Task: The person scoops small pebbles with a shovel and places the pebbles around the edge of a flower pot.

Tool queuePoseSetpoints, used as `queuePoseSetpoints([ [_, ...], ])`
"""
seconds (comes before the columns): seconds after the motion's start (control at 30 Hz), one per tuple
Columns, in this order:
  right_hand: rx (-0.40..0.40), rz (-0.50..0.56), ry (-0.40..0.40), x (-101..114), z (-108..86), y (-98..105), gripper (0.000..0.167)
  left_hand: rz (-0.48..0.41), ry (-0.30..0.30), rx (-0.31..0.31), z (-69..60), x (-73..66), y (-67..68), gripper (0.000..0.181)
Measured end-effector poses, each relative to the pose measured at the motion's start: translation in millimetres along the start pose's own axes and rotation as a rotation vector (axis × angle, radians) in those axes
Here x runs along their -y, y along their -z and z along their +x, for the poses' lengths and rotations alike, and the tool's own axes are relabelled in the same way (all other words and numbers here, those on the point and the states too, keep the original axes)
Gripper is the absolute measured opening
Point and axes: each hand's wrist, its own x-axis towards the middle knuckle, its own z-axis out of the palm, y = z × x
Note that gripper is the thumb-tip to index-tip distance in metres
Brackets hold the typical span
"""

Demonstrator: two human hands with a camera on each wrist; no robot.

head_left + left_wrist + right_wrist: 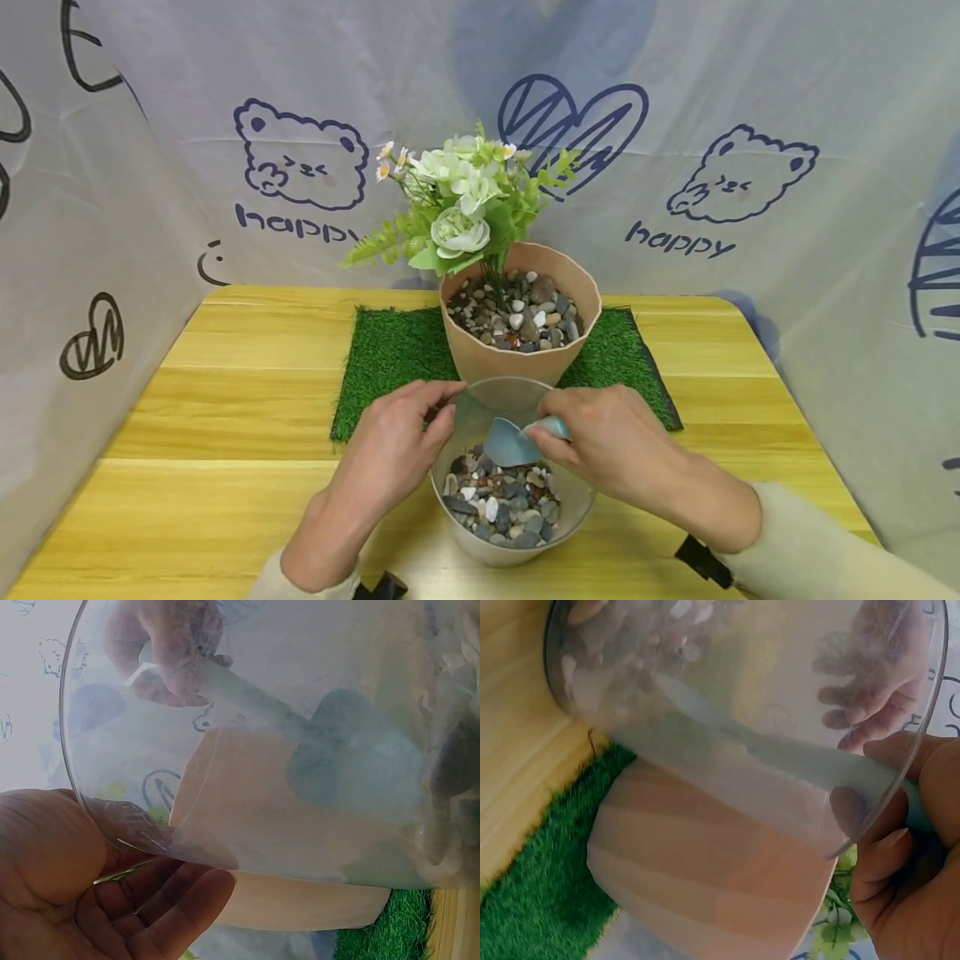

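Observation:
A clear plastic bucket [572,523] stands at the table's front, holding mixed pebbles [513,510]. My left hand [396,443] holds its rim at the left; in the left wrist view, that hand [112,877] has its fingers against the outer wall. My right hand [600,437] grips a light blue garden trowel [510,444] by the handle, over the right rim. The trowel's blade [360,761] is inside the bucket, low near the pebbles; whether its tip is in them I cannot tell. The right wrist view shows the right hand [907,847] curled round the handle.
Directly behind the bucket, a peach flower pot [517,362] with pebbles and artificial flowers [465,204] stands on a green turf mat [397,350]. Beneath is a yellow wooden table [225,433]. A printed cloth [420,75] hangs behind and at both sides.

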Motion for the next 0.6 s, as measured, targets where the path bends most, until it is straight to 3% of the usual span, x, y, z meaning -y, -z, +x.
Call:
queuePoseSetpoints([
  [0.13,0.061,0.110,-0.054,4.6,0.8,0.6,0.014,0.001,-0.003,-0.001,0.2,0.7,-0.6,0.029],
  [0.4,0.208,0.191,-0.165,4.2,3.9,7.3,0.018,-0.004,0.000,-0.001,-0.4,-0.5,-0.1,0.029],
  [0.6,0.224,0.228,-0.183,3.0,2.2,6.9,0.016,-0.009,0.001,0.001,-0.3,-0.6,-0.1,0.029],
])
